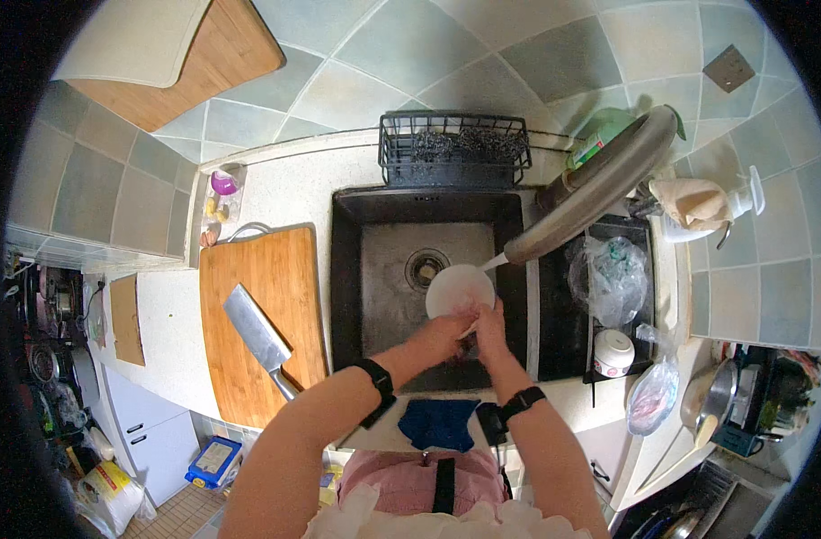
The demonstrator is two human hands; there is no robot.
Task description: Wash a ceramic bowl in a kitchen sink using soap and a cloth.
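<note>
Over the dark sink point(376, 323) a round white bowl point(451, 286) is tilted beneath the faucet point(558, 219), whose pale nozzle or stream meets its far rim. My left hand point(440, 340) grips the near edge of the bowl. On the right side of the same edge, my right hand point(492, 333) is closed around the rim, close against the left. A pinkish patch shows inside the bowl; I cannot tell whether it is contents or a reflection. The fingertips are blurred and partly hidden. Below the bowl lies the sink drain point(426, 268).
Left of the sink, a cleaver point(256, 327) lies on a wooden cutting board point(228, 367). A black wire rack point(454, 151) stands behind the sink. To the right, a side basin point(558, 343) holds a plastic bag point(612, 276) and a small white bowl point(614, 352). A blue cloth point(438, 424) lies at the front edge.
</note>
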